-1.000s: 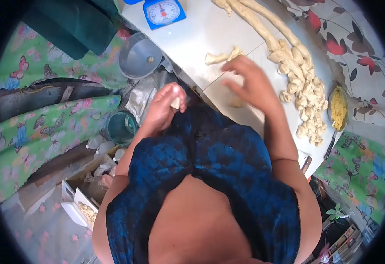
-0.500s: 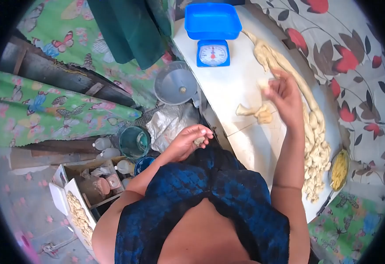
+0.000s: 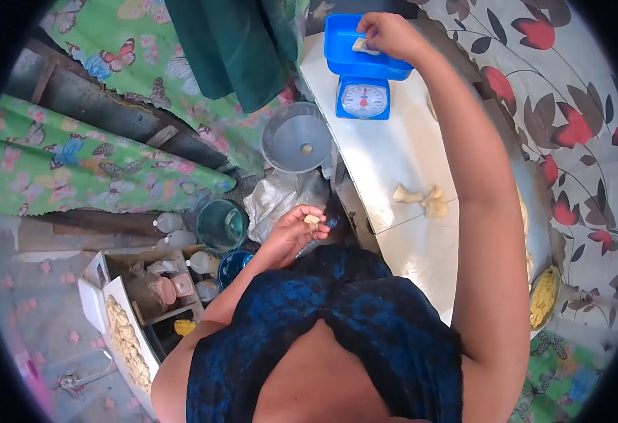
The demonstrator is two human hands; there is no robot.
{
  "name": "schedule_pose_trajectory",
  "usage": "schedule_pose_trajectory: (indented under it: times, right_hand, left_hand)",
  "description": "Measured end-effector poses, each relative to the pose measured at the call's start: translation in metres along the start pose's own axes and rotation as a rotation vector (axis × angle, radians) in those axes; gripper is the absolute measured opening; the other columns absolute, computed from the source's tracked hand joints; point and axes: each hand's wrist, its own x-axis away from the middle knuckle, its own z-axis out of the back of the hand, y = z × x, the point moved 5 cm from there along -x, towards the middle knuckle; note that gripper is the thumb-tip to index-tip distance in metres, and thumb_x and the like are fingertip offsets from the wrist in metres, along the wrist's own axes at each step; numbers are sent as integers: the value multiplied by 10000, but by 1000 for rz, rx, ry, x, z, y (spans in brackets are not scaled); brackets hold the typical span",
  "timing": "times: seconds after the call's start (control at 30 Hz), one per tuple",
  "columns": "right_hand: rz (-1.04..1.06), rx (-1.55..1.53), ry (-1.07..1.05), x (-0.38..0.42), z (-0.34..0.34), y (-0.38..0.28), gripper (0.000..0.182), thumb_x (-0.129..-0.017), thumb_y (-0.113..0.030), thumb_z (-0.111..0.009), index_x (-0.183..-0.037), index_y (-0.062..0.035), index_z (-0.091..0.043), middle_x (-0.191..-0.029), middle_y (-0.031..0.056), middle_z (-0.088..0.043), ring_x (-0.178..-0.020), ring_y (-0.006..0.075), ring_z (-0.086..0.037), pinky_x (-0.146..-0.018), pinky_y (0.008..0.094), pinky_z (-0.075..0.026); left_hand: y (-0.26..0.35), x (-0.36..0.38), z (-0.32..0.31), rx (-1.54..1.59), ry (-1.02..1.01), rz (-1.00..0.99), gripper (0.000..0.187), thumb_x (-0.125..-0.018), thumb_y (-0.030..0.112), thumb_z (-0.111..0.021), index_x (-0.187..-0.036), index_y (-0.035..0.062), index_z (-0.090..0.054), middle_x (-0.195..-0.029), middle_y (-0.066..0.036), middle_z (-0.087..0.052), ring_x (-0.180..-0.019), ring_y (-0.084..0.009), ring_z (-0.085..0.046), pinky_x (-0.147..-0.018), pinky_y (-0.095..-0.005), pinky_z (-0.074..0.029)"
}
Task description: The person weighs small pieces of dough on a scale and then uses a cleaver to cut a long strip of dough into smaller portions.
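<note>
Apparently pinching dough, the right hand is outstretched over the blue pan, left hand gripping a lump

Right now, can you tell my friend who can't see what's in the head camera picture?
A bare right hand holds a pale dough piece in or just over the blue tray of a scale. The left hand holds another piece, and more dough lies on the white table.

Wearing a sleeveless top at lower centre of the frame, mottled blue and black (darkest along the dipping neckline).
</note>
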Motion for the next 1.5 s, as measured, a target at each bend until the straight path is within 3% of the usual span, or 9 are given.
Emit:
schedule_pose_trajectory:
  times: [0.17,0.3,0.5,0.67,0.83,1.1,1.27,1.43,1.5]
  right_hand:
    - [50,-176,147,10,15,-5,136,-772,-14,-629,-907,6,-638,-807,87,-655,-771,158,-617,-697,284,-496]
    - [-23,-584,225,39,50,-16,154,-808,-29,-619,-957,10,-616,-846,68,-643,-776,146,-608,-715,271,-492]
    - [5,-676,439,130,76,-20,198,-796,-58,-636,-980,11,-609,-840,67,-632,-786,169,-606,-716,282,-487]
    - [-270,-524,281,216,36,3,358,-788,-175,-702,-1098,-34,-590,-943,34,-637,-873,130,-583,-798,277,-462]
    - [-518,-267,21,292,-10,16,426,-756,-116,-690,-1159,-63,-564,-1070,42,-605,-966,184,-548,-868,330,-429]
    - [-780,-308,-21,364,-35,39,511,-734,-112,-695,-1217,-81,-534,-1199,106,-537,-1009,216,-535,-867,347,-435]
    - [-557,106,170,353,-56,13,602,-709,-179,-724,-1248,-52,-487,-1235,154,-502,-1118,314,-490,-939,387,-396]
    - [-348,-116,273,315,-57,-26,539,-740,-192,-701,-1230,-69,-513,-1219,158,-511,-1122,326,-483,-962,396,-379]
    - [-75,-394,86,293,-72,-66,470,-746,-176,-690,-1184,-75,-553,-1183,160,-530,-1099,328,-497,-958,392,-384]
  left_hand:
    - [10,-3,3,-47,77,16,171,-898,54,-504,-1065,25,-519,-1016,-88,-570,-887,-193,-600,-802,-315,-499]
    - [14,-7,-1,-71,80,25,161,-910,80,-505,-1059,22,-525,-1003,-84,-574,-856,-176,-589,-756,-301,-496]
    - [14,-9,-10,-134,65,49,213,-960,172,-452,-1077,12,-528,-985,-93,-569,-811,-167,-573,-687,-289,-478]
    - [12,-12,-11,-88,36,38,241,-963,192,-452,-1085,-2,-526,-954,-85,-572,-776,-142,-567,-677,-271,-483]
    - [11,-16,-12,-55,45,36,250,-960,214,-459,-1059,1,-545,-925,-81,-575,-762,-142,-567,-663,-264,-475]
    - [6,-16,-20,-102,14,47,240,-936,191,-471,-1047,-10,-543,-940,-93,-570,-797,-172,-561,-692,-291,-465]
    - [4,-16,-22,-105,-27,33,333,-946,235,-415,-1146,-11,-518,-1065,-130,-568,-883,-203,-568,-778,-324,-468]
    - [6,-19,-29,4,-79,15,463,-924,266,-383,-1289,-16,-425,-1229,-182,-511,-1050,-269,-546,-900,-375,-444]
    - [5,-23,-37,14,-129,26,537,-919,315,-382,-1339,-20,-362,-1270,-194,-486,-1116,-292,-524,-964,-397,-416]
